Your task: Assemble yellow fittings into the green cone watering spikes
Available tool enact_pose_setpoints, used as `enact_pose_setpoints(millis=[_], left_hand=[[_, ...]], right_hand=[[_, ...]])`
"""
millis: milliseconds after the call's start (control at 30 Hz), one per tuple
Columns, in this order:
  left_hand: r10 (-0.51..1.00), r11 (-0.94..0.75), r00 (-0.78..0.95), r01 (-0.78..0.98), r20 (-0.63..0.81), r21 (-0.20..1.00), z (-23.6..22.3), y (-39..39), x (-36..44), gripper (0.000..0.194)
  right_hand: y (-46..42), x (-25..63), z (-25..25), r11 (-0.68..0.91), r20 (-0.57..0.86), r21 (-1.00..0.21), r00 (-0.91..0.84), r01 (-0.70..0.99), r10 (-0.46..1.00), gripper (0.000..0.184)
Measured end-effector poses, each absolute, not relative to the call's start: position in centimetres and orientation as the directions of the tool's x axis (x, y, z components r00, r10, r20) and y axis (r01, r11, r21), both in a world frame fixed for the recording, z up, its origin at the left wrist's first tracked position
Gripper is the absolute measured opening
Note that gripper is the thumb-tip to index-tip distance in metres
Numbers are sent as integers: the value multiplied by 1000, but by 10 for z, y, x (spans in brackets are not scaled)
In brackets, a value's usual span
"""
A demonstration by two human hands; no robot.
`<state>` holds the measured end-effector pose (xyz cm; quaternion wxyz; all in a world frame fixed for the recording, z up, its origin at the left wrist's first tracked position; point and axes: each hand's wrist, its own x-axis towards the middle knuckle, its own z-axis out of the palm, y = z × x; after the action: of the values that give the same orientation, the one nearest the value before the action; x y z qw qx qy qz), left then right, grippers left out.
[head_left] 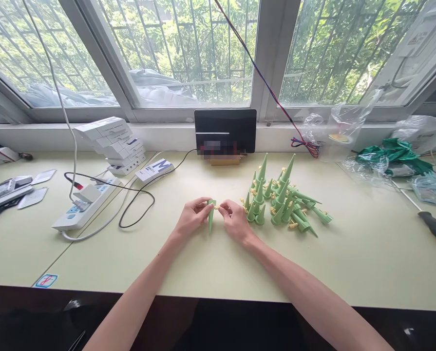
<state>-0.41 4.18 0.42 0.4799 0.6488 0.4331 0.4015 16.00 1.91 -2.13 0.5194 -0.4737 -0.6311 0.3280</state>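
My left hand point(193, 214) pinches a green plastic cone point(211, 217) near its wide top, tip pointing down toward me. My right hand point(233, 218) is closed on a small yellow piece point(217, 207) held right against the cone's top. Both hands hover just above the pale green table point(210, 263). To the right of my right hand lies a pile of several green cones point(281, 202) with small yellow pieces among them, some upright, some lying down.
A white power strip point(84, 204) with black cables lies at left, a stack of white boxes point(113, 141) behind it. A dark tablet point(225, 131) leans at the windowsill. Plastic bags point(389, 156) and a black-handled screwdriver point(435, 226) sit at right.
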Motion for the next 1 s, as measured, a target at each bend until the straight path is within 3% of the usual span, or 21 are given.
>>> enact_pose_setpoints(millis=[733,1000], left_hand=[[953,-168,277,150,122,974,4,36,2,35],[954,-166,274,145,121,975,9,37,3,34]], right_hand=[[19,160,-20,315,330,-860,-33,403,943,39],[18,158,-21,296,317,-887,-1,355,949,40]])
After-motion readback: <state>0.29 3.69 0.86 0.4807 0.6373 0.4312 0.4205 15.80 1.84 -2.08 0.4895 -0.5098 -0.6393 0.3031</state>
